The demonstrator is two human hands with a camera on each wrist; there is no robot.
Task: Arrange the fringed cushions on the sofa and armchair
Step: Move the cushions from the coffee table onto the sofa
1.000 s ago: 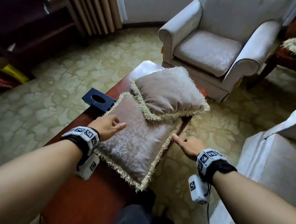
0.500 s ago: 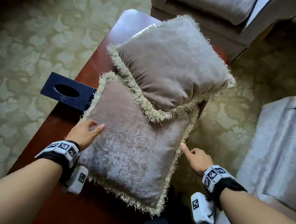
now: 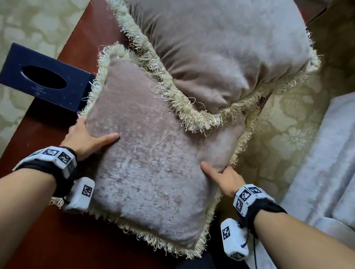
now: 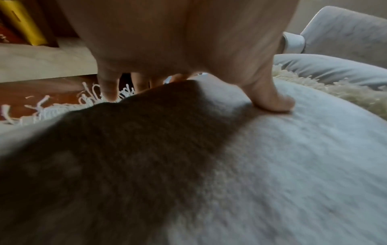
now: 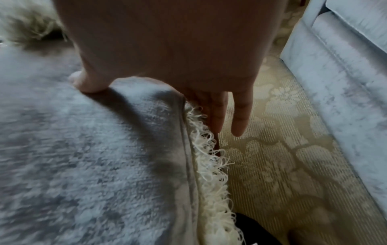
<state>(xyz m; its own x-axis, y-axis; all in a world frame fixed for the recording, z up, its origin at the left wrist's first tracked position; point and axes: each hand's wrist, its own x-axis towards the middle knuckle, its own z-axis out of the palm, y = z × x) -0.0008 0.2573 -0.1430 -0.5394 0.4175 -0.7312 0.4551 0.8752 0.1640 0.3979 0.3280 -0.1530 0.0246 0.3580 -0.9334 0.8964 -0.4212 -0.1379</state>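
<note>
Two square, mauve-grey velvet cushions edged in cream looped fringe lie on a polished reddish-brown wooden surface (image 3: pixel 45 240). The nearer cushion (image 3: pixel 152 174) lies flat, its pile mottled and worn; the farther cushion (image 3: pixel 216 48), plumper and smoother, overlaps its far corner.

The left hand (image 3: pixel 84 138) clamps the nearer cushion's left edge: the thumb (image 4: pixel 278 102) presses into the top fabric, while the fingers (image 4: pixel 108 87) reach down past the fringe at the edge. The right hand (image 3: pixel 226 179) holds the right edge likewise, its thumb (image 5: pixel 87 82) on top and its fingers (image 5: pixel 240 119) extended below the fringed seam; that grip is thus set around the cushion's border.

A dark navy rectangular tissue box (image 3: pixel 44 76) with an oval slot sits just beside the nearer cushion's left corner. A pale grey upholstered sofa (image 3: pixel 334 166) stands to the right over a cream patterned carpet (image 3: pixel 286 129).
</note>
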